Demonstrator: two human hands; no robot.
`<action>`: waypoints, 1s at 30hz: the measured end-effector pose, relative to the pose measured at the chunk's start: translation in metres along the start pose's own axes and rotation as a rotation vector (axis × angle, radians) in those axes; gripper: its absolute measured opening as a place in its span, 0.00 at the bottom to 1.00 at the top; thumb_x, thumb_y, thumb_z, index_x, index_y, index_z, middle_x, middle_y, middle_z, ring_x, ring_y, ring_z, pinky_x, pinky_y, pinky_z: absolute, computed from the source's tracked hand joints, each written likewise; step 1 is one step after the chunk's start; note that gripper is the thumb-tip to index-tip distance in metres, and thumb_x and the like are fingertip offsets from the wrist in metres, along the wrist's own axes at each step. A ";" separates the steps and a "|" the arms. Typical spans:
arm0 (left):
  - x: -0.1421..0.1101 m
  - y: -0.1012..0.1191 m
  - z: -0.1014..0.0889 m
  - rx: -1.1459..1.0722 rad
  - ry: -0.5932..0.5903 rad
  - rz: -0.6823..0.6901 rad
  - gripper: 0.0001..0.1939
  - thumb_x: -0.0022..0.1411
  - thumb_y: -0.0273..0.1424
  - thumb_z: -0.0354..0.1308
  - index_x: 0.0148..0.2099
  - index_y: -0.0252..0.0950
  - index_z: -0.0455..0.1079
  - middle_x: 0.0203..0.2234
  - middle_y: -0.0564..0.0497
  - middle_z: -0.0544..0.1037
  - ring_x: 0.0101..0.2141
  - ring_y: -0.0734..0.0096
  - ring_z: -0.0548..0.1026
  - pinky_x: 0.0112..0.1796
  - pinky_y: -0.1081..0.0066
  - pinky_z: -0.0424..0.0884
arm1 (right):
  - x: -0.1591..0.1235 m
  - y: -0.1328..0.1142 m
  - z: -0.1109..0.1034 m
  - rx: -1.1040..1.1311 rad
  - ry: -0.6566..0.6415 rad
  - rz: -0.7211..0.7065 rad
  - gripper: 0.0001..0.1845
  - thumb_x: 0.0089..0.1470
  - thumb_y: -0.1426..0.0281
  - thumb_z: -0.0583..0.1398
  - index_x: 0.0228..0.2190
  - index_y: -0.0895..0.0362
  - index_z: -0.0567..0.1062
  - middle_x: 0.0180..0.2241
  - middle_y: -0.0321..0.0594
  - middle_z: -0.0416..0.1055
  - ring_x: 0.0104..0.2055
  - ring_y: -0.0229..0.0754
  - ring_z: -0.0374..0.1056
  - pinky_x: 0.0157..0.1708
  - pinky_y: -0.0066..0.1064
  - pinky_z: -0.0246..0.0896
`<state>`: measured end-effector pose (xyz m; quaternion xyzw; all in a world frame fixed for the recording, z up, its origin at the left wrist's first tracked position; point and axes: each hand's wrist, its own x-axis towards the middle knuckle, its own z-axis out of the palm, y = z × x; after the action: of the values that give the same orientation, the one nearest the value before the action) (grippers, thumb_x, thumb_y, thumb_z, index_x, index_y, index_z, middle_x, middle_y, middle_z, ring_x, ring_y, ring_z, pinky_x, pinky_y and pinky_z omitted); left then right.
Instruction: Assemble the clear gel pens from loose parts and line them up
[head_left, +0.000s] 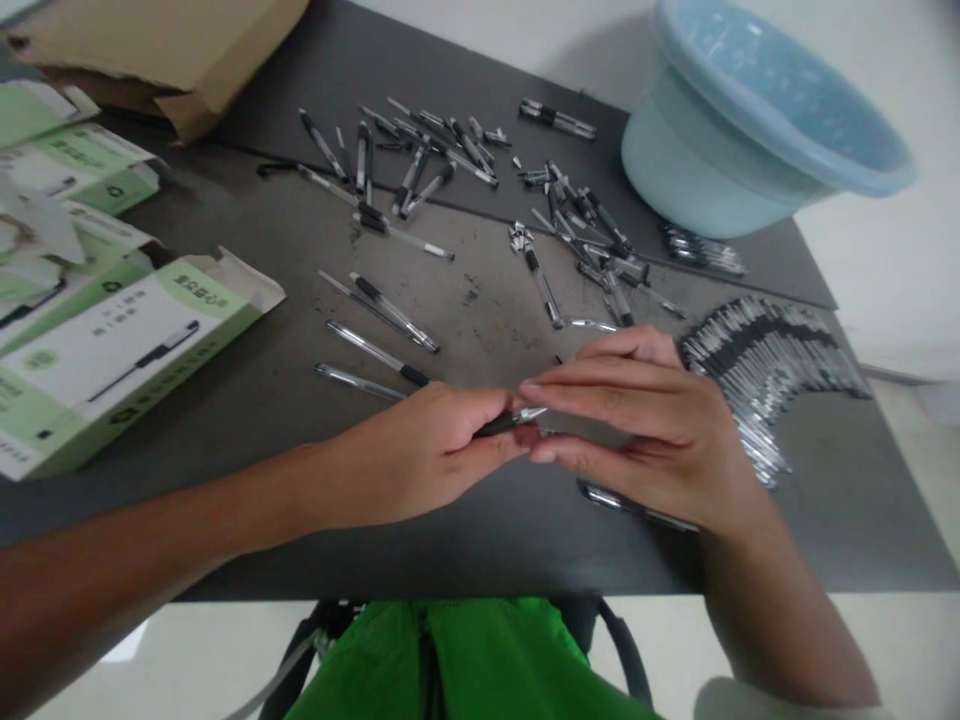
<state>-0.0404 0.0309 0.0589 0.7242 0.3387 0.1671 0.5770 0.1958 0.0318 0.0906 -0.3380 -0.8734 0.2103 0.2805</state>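
My left hand [442, 440] pinches a gel pen [495, 425] between thumb and fingers. The pen's black grip and silver tip point to the right, and the rest of it is hidden in the hand. My right hand [660, 420] reaches in from the other side, thumb and fingers stretched out and apart around the silver tip. Its fingertips meet those of the left hand; whether they touch the tip I cannot tell. Several clear pens [367, 345] lie just beyond the left hand. Under the right hand lies another pen [604, 495], partly covered.
Loose pens and parts [420, 150] are scattered at the back. A dense fan of pens [772, 350] lies at the right, near a light-blue basin [697, 140]. Green-and-white pen boxes [127, 350] and a brown carton [150, 50] occupy the left of the grey table [480, 555].
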 end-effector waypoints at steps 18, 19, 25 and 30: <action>-0.002 -0.002 0.001 0.131 -0.081 -0.032 0.17 0.79 0.40 0.51 0.42 0.36 0.74 0.27 0.56 0.76 0.27 0.71 0.74 0.29 0.72 0.60 | -0.005 0.005 0.000 -0.119 -0.091 -0.002 0.13 0.57 0.62 0.72 0.44 0.49 0.83 0.42 0.34 0.85 0.48 0.50 0.76 0.52 0.48 0.66; -0.002 -0.002 0.001 0.131 -0.087 -0.033 0.15 0.79 0.39 0.51 0.43 0.36 0.74 0.28 0.56 0.77 0.28 0.71 0.75 0.29 0.72 0.60 | -0.005 0.005 0.000 -0.118 -0.104 -0.011 0.16 0.57 0.61 0.72 0.47 0.49 0.82 0.44 0.35 0.84 0.48 0.50 0.76 0.52 0.48 0.66; -0.003 -0.001 0.001 0.175 -0.132 -0.054 0.17 0.80 0.40 0.50 0.46 0.35 0.76 0.30 0.53 0.80 0.30 0.69 0.78 0.31 0.70 0.61 | -0.008 0.003 -0.002 -0.119 -0.114 -0.091 0.14 0.62 0.69 0.69 0.50 0.48 0.81 0.44 0.31 0.85 0.49 0.46 0.77 0.52 0.46 0.68; -0.002 -0.001 0.003 0.195 -0.117 -0.025 0.17 0.80 0.38 0.51 0.40 0.36 0.74 0.25 0.56 0.77 0.26 0.73 0.76 0.28 0.72 0.59 | -0.007 -0.003 -0.001 -0.145 -0.138 -0.063 0.09 0.64 0.66 0.68 0.46 0.51 0.82 0.41 0.32 0.85 0.51 0.46 0.75 0.53 0.46 0.63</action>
<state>-0.0401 0.0268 0.0578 0.7812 0.3280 0.0834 0.5245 0.1990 0.0246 0.0907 -0.3147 -0.9137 0.1603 0.2009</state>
